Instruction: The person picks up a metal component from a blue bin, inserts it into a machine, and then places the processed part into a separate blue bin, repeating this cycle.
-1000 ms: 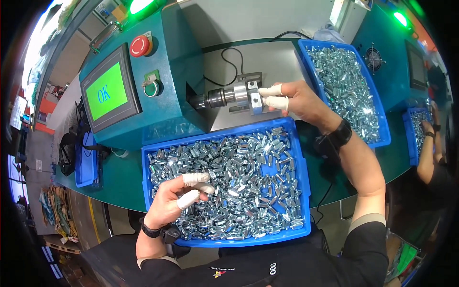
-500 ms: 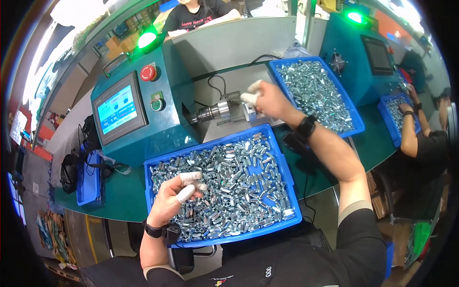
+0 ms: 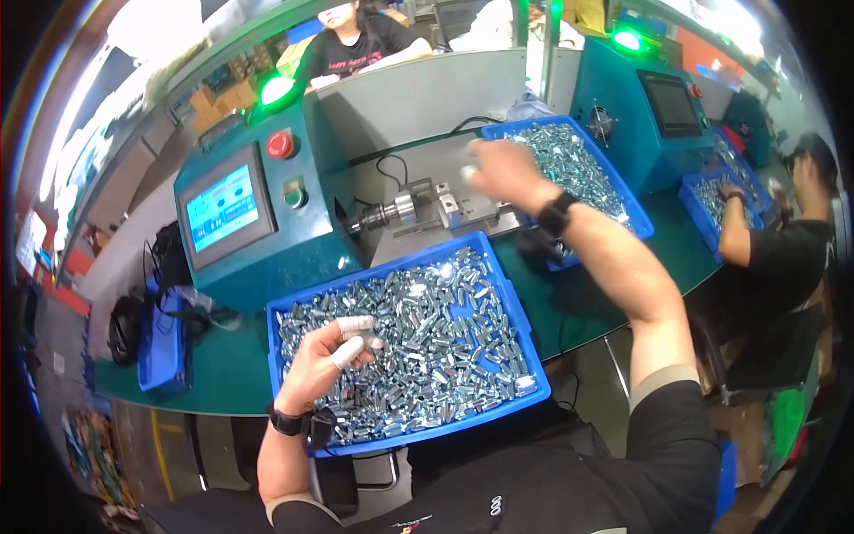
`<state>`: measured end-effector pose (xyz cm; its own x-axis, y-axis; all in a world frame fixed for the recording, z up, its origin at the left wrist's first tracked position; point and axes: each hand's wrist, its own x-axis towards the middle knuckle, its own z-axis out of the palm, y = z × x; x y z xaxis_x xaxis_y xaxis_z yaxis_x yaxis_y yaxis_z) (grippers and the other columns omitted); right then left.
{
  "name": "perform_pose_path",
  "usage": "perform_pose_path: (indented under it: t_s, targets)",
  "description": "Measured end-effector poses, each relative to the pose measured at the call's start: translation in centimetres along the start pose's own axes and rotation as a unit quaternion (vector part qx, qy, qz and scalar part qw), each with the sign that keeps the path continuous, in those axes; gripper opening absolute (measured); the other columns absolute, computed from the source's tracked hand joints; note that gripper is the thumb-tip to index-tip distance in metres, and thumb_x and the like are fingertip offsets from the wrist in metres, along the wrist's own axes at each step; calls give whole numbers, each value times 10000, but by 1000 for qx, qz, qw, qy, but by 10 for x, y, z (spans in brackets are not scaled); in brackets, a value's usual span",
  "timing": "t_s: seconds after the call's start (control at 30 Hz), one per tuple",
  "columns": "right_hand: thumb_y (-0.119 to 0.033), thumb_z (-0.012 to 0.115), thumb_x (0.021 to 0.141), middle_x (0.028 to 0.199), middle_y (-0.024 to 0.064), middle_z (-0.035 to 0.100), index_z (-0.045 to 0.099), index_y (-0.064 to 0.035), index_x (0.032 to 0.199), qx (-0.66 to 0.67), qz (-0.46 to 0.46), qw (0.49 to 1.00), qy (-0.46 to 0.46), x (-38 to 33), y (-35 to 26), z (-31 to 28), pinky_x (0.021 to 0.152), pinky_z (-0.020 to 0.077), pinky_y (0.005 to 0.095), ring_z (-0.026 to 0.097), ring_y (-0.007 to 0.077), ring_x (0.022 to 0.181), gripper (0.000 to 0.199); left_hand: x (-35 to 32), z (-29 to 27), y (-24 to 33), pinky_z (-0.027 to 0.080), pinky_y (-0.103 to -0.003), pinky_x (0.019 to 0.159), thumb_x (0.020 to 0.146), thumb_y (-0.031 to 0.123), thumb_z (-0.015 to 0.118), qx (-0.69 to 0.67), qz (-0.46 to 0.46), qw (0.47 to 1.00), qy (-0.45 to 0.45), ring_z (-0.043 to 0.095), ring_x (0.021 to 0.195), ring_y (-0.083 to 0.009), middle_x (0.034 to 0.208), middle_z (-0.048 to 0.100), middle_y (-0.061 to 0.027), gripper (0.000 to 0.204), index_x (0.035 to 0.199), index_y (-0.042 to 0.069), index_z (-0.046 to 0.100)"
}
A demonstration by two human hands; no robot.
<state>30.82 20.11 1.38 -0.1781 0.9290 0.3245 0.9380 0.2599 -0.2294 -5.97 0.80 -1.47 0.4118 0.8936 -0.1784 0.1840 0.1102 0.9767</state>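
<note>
My left hand (image 3: 313,369), with white covers on thumb and forefinger, hovers over the near blue tray (image 3: 525,338). Its fingers are curled together; whatever they pinch is too small to make out. Many short, shiny metal fittings (image 3: 427,343) fill this tray. My right hand (image 3: 505,173), also with white fingertip covers, is raised between the machine's metal spindle (image 3: 389,214) and the far blue tray (image 3: 614,178). Motion smears its fingers, so their grip is unclear. A small metal fixture block (image 3: 447,208) stands in line with the spindle, just left of that hand.
A teal machine (image 3: 316,236) with a lit screen (image 3: 224,206), red stop button (image 3: 280,144) and green lamp (image 3: 277,90) stands left. A grey partition (image 3: 400,93) runs behind. Another teal machine (image 3: 633,133) and a co-worker (image 3: 787,258) are at right; one more person (image 3: 360,53) sits beyond the partition.
My right hand has moved away from the fixture block, rightward toward the far tray, leaving the block in plain sight. My left hand stays over the near tray. The whole view has shifted slightly.
</note>
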Motion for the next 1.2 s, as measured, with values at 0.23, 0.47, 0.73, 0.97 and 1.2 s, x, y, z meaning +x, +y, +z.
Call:
perform_pose_path:
  t_s: [0.23,0.47,0.73,0.97,1.2]
  targets:
    - [-328,665,873,980,227,726,721,-53,1027,-153,132,979,-2,-34,149,-37,830,555,525,706,406,973,321,1,-8,10,562,-280,843,1041,111,588,-30,3,1000,-4,697,910,-122,1115,747,-89,337,1362,13,625]
    - [-116,720,907,1052,136,729,730,-59,1121,104,-127,986,-18,-67,62,-23,805,569,389,717,313,949,222,-1,-10,8,559,-274,848,1037,108,589,-36,-13,999,-10,685,910,-107,1111,745,-76,344,1367,23,631]
    - [-66,695,910,968,99,687,719,-75,1055,99,-376,913,-122,-75,-37,43,744,570,381,706,316,902,147,3,-2,2,556,-273,846,1037,131,600,-34,-27,999,4,682,922,-103,1109,745,-80,351,1371,26,630]
    - [-68,696,946,974,83,733,710,-53,1109,233,-347,906,-74,-70,-28,30,699,559,341,723,264,840,164,3,-10,-1,552,-276,836,1036,130,603,-42,-14,999,-11,688,924,-108,1112,746,-87,361,1379,19,621]
    - [-141,759,953,952,-4,743,715,-36,1141,480,52,875,-31,-19,-10,35,680,510,224,660,45,838,219,3,-6,6,546,-271,823,1033,133,610,-42,-26,998,-24,695,924,-114,1117,748,-91,366,1381,22,621]
